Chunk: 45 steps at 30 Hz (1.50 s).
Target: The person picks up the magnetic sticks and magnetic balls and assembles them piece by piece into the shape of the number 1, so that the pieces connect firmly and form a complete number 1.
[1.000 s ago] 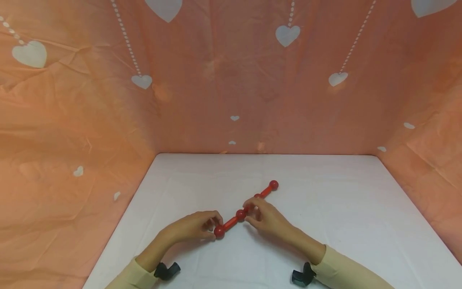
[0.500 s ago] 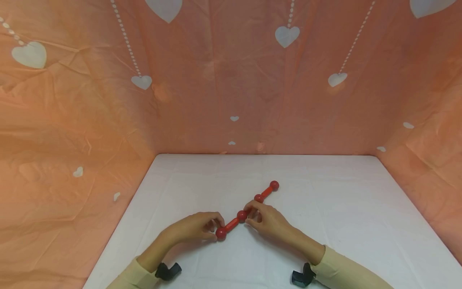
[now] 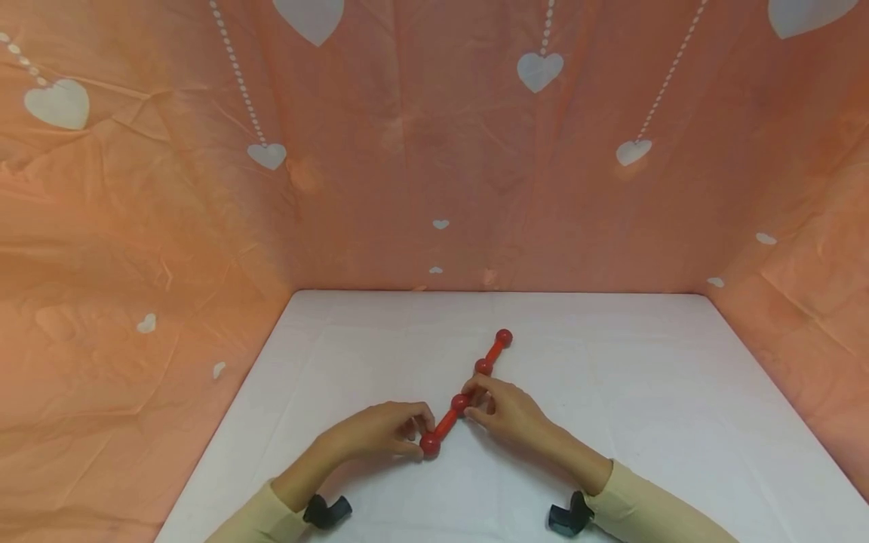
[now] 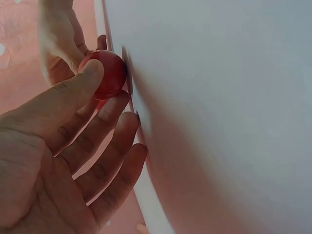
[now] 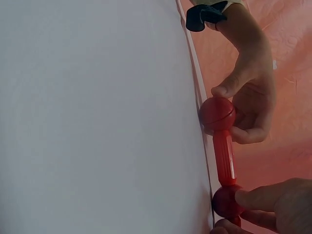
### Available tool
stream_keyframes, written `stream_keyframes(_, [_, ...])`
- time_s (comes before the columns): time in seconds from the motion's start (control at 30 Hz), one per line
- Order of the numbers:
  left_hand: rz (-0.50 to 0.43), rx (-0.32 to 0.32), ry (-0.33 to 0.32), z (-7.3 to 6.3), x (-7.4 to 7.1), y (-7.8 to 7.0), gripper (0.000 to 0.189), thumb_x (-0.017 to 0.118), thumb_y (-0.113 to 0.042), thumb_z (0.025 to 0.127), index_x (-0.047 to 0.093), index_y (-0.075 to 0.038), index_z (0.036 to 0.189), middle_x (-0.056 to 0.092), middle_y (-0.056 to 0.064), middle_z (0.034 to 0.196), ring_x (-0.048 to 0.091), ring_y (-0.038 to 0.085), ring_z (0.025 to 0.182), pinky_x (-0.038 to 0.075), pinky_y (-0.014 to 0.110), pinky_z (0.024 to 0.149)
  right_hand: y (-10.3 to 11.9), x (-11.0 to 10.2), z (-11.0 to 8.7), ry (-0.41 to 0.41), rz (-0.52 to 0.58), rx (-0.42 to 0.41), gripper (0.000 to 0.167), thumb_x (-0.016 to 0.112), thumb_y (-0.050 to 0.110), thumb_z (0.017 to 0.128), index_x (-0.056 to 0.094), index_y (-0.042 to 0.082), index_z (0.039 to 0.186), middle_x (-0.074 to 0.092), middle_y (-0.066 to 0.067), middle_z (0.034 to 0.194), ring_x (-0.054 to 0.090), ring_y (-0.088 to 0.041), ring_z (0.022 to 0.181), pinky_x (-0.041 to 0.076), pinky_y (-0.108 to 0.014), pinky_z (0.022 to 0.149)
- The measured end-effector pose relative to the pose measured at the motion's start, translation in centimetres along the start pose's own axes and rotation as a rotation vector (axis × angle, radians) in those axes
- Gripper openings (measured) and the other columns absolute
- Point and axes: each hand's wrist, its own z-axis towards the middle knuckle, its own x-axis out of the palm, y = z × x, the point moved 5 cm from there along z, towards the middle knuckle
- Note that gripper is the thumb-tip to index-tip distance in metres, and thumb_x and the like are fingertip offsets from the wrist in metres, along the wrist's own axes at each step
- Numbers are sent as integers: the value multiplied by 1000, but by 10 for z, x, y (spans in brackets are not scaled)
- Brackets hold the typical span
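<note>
A red ball-and-rod chain [image 3: 446,425], with balls joined in a line by short rods, slants over the white table from near left to far right. At its near end my left hand [image 3: 387,431] pinches the end ball [image 4: 112,73] between thumb and fingertips. My right hand [image 3: 511,411] grips the chain at the second ball [image 5: 226,201], its thumb on that ball. Beyond the right fingers the third ball [image 3: 483,366] and the far end ball [image 3: 504,338] show. The rod between the second and third balls is mostly hidden by the right fingers.
The white table [image 3: 645,377] spreads around both hands. Orange cloth [image 3: 407,151] with pale hearts hangs at the back and sides. A dark wrist mount [image 3: 328,512] sits on the left wrist, another dark mount [image 3: 570,516] on the right.
The chain has turned: its near end moved right and slightly closer with my left hand, while its far end swung left and away. My right hand stays almost where it was.
</note>
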Motion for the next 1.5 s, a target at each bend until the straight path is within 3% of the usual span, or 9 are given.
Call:
stream_keyframes(0.43, [59, 9, -12, 17, 8, -9, 32, 90, -28, 90, 67, -30, 113, 68, -19, 97, 59, 5, 85, 52, 23, 78, -10, -7, 3, -15, 25, 18, 28, 82, 15, 96, 69, 24, 119, 71, 11, 96, 58, -10, 77, 51, -26, 66])
stream_keyframes(1.03, [150, 33, -100, 44, 21, -33, 33, 91, -33, 89, 66, -27, 111, 68, -17, 92, 55, 2, 77, 49, 21, 70, -26, -23, 10, -26, 33, 50, 25, 81, 14, 96, 71, 23, 118, 74, 8, 98, 59, -13, 79, 53, -28, 66])
stream_keyframes(1.5, [79, 26, -108, 59, 23, -42, 29, 89, -33, 91, 66, -28, 109, 68, -20, 92, 59, 2, 82, 50, 23, 73, -37, -32, 13, -29, 48, 95, 22, 79, 12, 98, 71, 22, 115, 73, 9, 96, 61, -12, 77, 52, -31, 67])
